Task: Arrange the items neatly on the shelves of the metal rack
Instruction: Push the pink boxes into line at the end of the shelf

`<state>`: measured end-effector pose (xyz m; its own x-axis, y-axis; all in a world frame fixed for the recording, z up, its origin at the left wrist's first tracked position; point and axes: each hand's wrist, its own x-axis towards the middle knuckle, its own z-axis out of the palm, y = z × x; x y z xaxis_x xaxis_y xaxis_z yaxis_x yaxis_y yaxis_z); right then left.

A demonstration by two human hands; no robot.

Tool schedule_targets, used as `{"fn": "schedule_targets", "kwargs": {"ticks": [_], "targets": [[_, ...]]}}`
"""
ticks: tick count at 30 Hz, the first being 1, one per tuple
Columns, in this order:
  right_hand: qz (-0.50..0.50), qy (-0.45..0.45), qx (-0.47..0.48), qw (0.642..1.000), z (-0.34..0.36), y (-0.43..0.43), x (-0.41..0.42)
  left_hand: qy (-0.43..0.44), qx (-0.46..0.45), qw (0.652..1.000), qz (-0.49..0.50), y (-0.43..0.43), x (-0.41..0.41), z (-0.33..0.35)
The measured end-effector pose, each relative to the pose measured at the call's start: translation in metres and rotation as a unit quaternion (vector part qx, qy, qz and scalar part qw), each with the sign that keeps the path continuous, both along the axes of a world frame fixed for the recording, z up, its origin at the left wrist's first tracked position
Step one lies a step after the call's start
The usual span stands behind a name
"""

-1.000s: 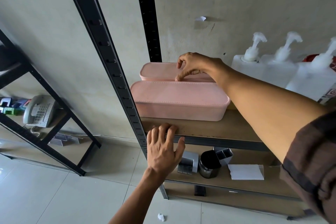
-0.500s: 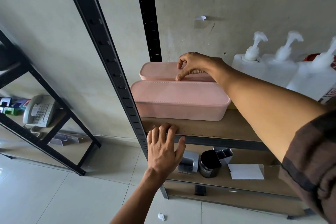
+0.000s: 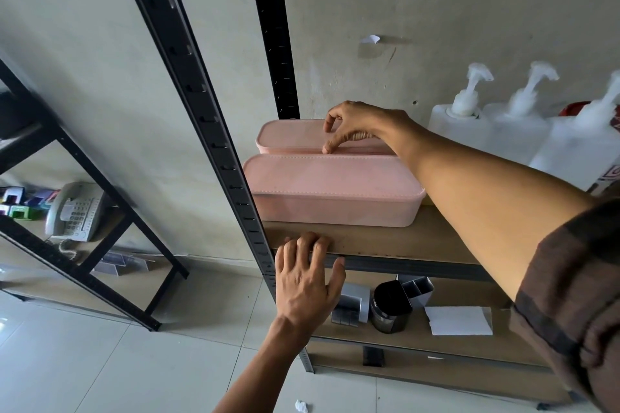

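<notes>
Two pink lidded boxes lie side by side on a wooden shelf (image 3: pixel 396 238) of the black metal rack (image 3: pixel 201 104). The front box (image 3: pixel 332 191) sits near the shelf's front edge. The rear box (image 3: pixel 292 137) lies against the wall. My right hand (image 3: pixel 352 124) reaches over the front box and its curled fingers and thumb grip the rear box's lid edge. My left hand (image 3: pixel 305 275) rests on the shelf's front edge beside the rack post, fingers laid over the board.
White pump bottles (image 3: pixel 469 124) stand on the same shelf to the right. The shelf below holds a black cup (image 3: pixel 391 308), grey holders (image 3: pixel 352 305) and a white sheet (image 3: pixel 459 320). A second rack at left carries a telephone (image 3: pixel 75 211). Tiled floor lies below.
</notes>
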<state>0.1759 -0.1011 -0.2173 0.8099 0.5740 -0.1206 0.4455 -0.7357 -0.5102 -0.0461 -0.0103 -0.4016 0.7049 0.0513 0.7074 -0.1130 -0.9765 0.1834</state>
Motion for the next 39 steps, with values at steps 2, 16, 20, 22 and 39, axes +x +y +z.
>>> {"fn": "schedule_targets", "kwargs": {"ticks": [2,16,20,22,39], "targets": [[0.000,0.000,-0.001,1.000,0.001,0.002,-0.001,0.001,0.001,1.000,-0.001,0.000,0.000,0.000],[0.002,0.018,-0.005,1.000,0.005,-0.002,-0.004,-0.005,0.008,1.000,-0.010,0.002,-0.001,0.000],[0.009,0.010,-0.023,1.000,0.003,-0.002,-0.005,-0.011,0.006,1.000,-0.008,0.001,-0.001,0.000],[0.011,0.000,-0.029,1.000,0.003,-0.003,-0.006,-0.010,0.005,1.000,-0.007,0.001,-0.001,-0.001],[0.008,-0.141,0.121,0.983,-0.003,-0.022,-0.080,0.032,-0.002,0.999,-0.002,0.000,-0.002,0.009]]}}
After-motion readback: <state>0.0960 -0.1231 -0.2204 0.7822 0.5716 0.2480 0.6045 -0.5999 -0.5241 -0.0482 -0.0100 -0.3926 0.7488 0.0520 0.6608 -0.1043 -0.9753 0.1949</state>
